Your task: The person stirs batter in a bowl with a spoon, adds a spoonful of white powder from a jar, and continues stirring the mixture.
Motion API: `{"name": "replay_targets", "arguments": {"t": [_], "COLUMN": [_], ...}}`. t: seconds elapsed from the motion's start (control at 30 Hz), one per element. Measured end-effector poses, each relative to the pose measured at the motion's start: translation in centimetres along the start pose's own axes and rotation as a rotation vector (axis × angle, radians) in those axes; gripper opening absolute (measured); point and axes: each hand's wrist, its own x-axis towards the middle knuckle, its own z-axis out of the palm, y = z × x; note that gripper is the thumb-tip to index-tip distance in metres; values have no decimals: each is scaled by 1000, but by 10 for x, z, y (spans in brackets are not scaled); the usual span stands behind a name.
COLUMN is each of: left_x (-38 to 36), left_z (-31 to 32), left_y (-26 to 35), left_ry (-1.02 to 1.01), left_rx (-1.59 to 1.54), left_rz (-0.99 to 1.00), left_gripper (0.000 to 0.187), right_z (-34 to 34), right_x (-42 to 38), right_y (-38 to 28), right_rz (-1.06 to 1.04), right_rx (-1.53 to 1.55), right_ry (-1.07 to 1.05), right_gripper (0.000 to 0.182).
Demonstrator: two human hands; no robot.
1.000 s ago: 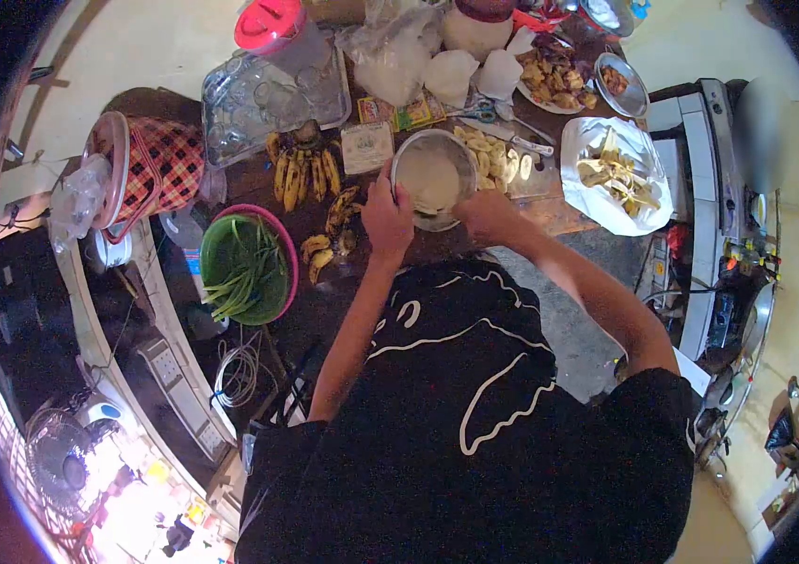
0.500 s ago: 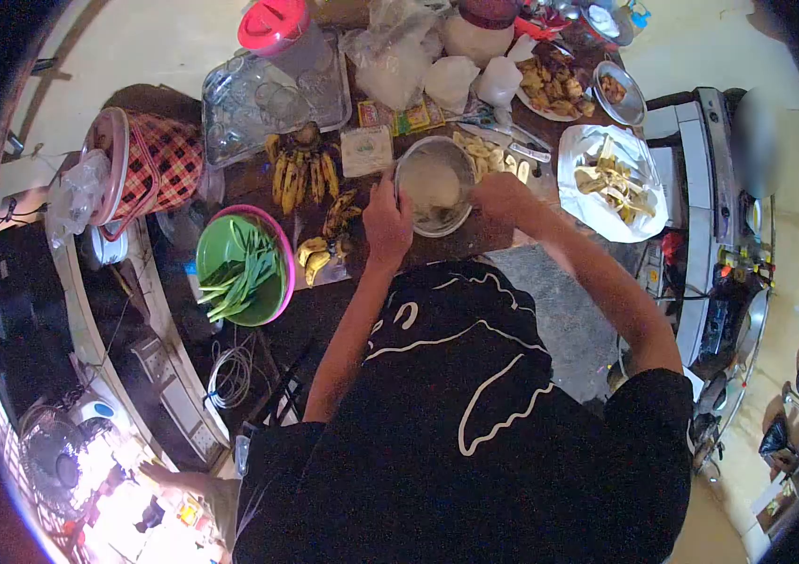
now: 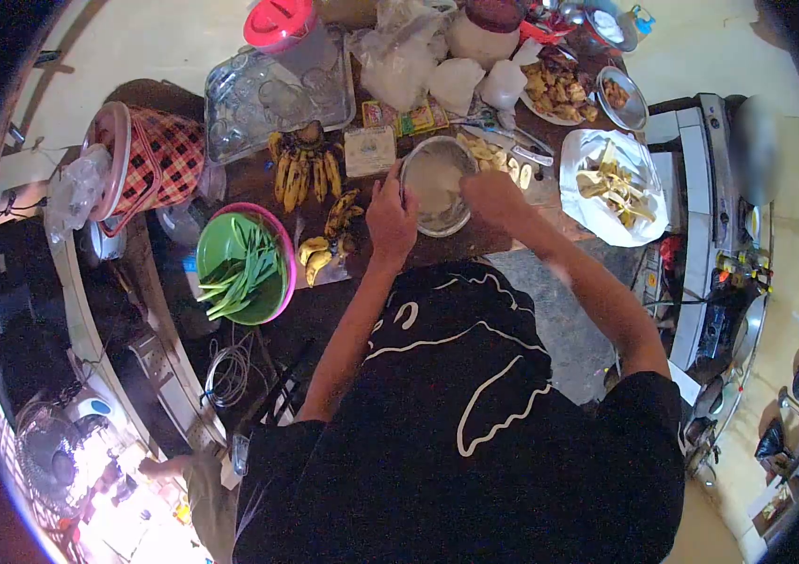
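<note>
A round metal bowl (image 3: 443,231) with pale, thick batter (image 3: 434,179) in it stands near the table's front edge. At its left rim, my left hand (image 3: 392,224) is closed on the bowl, thumb up along the side. My right hand (image 3: 497,199) is a fist over the right rim; whatever it grips is hidden behind the fingers. Just behind that fist lie peeled banana pieces (image 3: 484,150) and a knife (image 3: 532,156). Left of the bowl are a pale square packet (image 3: 370,150) and bunches of ripe bananas (image 3: 308,174).
A white-lined plate of banana peels (image 3: 614,193) stands to the right, with fried food (image 3: 554,89) behind. Green leaves (image 3: 247,268) fill a green basin at left. A tray of glasses (image 3: 277,103) sits at the back left. Another person's arm (image 3: 169,466) shows lower left.
My right hand has shifted slightly left over the bowl, and the batter's surface looks different. My left hand stays on the rim. The other person's arm at lower left has moved.
</note>
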Motion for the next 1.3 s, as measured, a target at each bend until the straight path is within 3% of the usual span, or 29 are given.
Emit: {"name": "replay_targets", "arguments": {"t": [0.17, 0.23, 0.33, 0.37, 0.47, 0.57, 0.67, 0.77, 0.87, 0.97, 1.07, 1.17, 1.3], "left_x": [-1, 0, 2, 6, 3, 3, 3, 2, 2, 1, 2, -1, 3], "left_z": [1, 1, -3, -2, -1, -4, 0, 2, 1, 7, 6, 8, 9], "left_y": [-4, -3, 4, 4, 7, 9, 3, 4, 4, 0, 3, 2, 3], "left_ry": [-4, 29, -92, -51, 6, -6, 3, 3, -26, -35, -69, -33, -56], "left_rx": [-4, 13, -27, -54, -106, -84, -76, -110, -97, -76, -44, -64, -52], "left_rz": [6, 43, -118, -86, -43, -71, -77, -67, -115, -112, -109, -111, -123], "left_gripper": [44, 43, 44, 44, 44, 43, 42, 42, 42, 42, 42, 43, 42], "right_z": [-20, -3, 23, 27, 57, 15, 1, 34, 16, 3, 19, 14, 17], "right_x": [-2, 3, -10, -10, -3, 3, -5, 5, 8, -4, 3, 1, -3], "right_y": [-5, 8, -2, -5, -6, -24, -32, -17, -23, -32, -9, -13, -8], "right_rz": [-11, 36, 42, 30, 26, 289, 226, 144, 416, 228, 140, 325, 216], "right_rx": [88, 50, -9, -38, 271, 170, 170, 375, 198, 151, 458, 174, 347], "right_ry": [212, 84, -64, -102, 31, 17, -61, 94, 40, 40, 121, 8, 37], "right_gripper": [15, 17, 18, 18, 18, 19, 20, 20, 20, 20, 20, 20, 20]}}
